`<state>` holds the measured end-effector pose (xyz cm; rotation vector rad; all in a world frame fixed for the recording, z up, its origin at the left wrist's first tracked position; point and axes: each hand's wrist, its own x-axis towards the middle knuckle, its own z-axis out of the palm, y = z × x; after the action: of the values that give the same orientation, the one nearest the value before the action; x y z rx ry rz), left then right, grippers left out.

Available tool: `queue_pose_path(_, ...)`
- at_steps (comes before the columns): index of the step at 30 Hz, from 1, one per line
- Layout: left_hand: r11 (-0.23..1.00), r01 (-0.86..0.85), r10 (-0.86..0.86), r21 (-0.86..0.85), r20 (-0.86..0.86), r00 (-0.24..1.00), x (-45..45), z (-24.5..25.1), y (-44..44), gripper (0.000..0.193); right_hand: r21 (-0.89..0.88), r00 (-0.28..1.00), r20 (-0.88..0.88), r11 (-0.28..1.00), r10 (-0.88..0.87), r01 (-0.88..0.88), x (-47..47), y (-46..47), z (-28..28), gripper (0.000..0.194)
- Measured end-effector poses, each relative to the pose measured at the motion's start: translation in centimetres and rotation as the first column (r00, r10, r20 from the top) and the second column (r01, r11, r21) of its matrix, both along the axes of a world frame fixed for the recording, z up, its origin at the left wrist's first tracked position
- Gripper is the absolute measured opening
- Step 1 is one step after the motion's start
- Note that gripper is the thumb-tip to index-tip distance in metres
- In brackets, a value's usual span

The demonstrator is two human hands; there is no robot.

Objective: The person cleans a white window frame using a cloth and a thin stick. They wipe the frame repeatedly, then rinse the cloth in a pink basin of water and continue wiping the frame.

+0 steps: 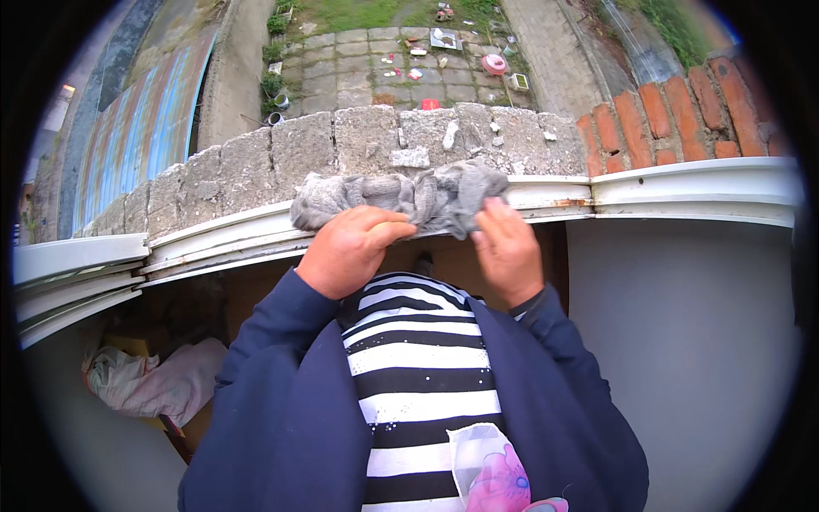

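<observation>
A crumpled grey cloth lies across the white window frame and partly on the rough stone ledge beyond it. My left hand rests at the cloth's left part, its thumb and fingers against the near edge; whether they grip it is hard to tell. My right hand touches the right end of the cloth with its fingertips, slightly blurred. The undersides of both hands are hidden.
Loose mortar pieces lie on the concrete ledge. Red bricks rise at the right. Far below is a paved yard with scattered items. Draped fabric sits indoors at the lower left.
</observation>
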<state>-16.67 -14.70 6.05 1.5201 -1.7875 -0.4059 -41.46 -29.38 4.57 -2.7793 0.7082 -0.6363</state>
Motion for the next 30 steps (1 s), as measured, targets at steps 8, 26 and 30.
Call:
queue_pose_path(8,0.98,-0.193,0.191,0.04,0.048,0.98,4.9,-0.1,5.0,0.036,0.104,0.93,0.205,0.938,0.304,-0.33,10.0,3.7,-1.1,0.02)
queue_pose_path(26,0.993,-0.121,0.116,0.011,0.219,0.969,-5.4,-1.5,-3.8,0.041,-0.214,0.899,-0.15,0.901,-0.412,0.377,-5.3,-8.1,0.8,0.015)
queue_pose_path(30,0.992,-0.128,0.121,0.009,0.253,0.96,-4.8,-2.3,-3.3,0.036,-0.008,0.97,-0.143,0.98,-0.198,0.199,-1.2,-5.4,0.6,0.016)
